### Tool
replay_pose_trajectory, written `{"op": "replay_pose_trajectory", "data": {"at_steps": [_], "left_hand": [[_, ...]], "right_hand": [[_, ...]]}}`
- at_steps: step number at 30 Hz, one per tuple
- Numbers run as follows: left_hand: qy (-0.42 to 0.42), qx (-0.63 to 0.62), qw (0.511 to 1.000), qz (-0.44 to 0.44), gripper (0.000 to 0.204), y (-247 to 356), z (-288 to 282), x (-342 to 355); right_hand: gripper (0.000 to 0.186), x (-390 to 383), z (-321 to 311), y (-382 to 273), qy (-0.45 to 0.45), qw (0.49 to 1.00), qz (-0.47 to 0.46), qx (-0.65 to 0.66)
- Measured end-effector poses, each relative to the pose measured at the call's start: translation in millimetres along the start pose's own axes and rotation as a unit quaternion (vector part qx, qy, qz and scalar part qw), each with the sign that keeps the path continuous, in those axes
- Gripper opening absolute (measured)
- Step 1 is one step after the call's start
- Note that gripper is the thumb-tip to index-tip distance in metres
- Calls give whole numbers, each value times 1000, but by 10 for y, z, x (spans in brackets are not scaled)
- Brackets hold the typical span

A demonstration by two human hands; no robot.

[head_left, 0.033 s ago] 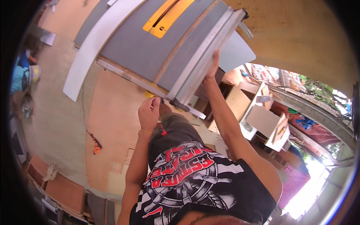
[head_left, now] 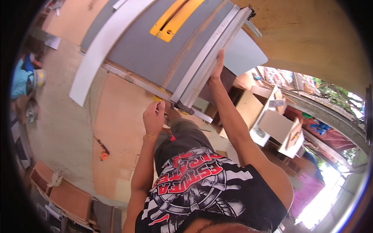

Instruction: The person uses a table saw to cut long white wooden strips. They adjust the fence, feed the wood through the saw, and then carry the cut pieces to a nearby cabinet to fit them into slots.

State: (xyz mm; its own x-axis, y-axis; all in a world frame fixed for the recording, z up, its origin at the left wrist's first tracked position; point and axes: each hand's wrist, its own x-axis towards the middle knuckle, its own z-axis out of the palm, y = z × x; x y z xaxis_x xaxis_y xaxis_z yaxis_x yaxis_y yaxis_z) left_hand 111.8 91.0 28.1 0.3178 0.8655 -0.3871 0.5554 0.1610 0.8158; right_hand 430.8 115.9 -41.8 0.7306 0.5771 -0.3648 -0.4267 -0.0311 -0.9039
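A grey table saw (head_left: 142,48) with a yellow slotted insert (head_left: 167,33) fills the upper middle. A long aluminium fence (head_left: 210,50) crosses its right side, ending at a black clamp (head_left: 184,106) on the front rail. My right hand (head_left: 215,72) grips the fence's outer side, thumb or fingers partly hidden behind it. My left hand (head_left: 153,116) is just below the front rail, left of the clamp, with fingers curled together; whether it holds something small I cannot make out.
A long white strip (head_left: 91,70) lies along the saw's left. Behind my right arm are stacked boards and boxes (head_left: 272,124). An orange-and-black tool (head_left: 104,151) lies on the floor, with brown panels (head_left: 70,194) at lower left and turquoise cloth (head_left: 19,83) at far left.
The fence and my right hand have shifted slightly left, toward the yellow insert. The view has shifted slightly, and my left hand keeps nearly the same pose.
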Motion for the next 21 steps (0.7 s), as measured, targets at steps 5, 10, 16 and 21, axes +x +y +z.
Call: {"op": "replay_pose_trajectory", "data": {"at_steps": [5,10,16,21], "left_hand": [[65,20,998,-2,30,-3,-522,48],[144,20,988,-43,28,-321,-983,-158],[224,44,971,-76,24,-899,-1624,-196],[237,102,963,72,25,-634,-2155,948]], "right_hand": [[99,-76,441,-120,112,934,-63,-334],[97,238,83,118,46,961,-43,-269],[95,138,343,36,113,949,-61,-288],[90,35,781,-49,203,892,-99,-392]]}}
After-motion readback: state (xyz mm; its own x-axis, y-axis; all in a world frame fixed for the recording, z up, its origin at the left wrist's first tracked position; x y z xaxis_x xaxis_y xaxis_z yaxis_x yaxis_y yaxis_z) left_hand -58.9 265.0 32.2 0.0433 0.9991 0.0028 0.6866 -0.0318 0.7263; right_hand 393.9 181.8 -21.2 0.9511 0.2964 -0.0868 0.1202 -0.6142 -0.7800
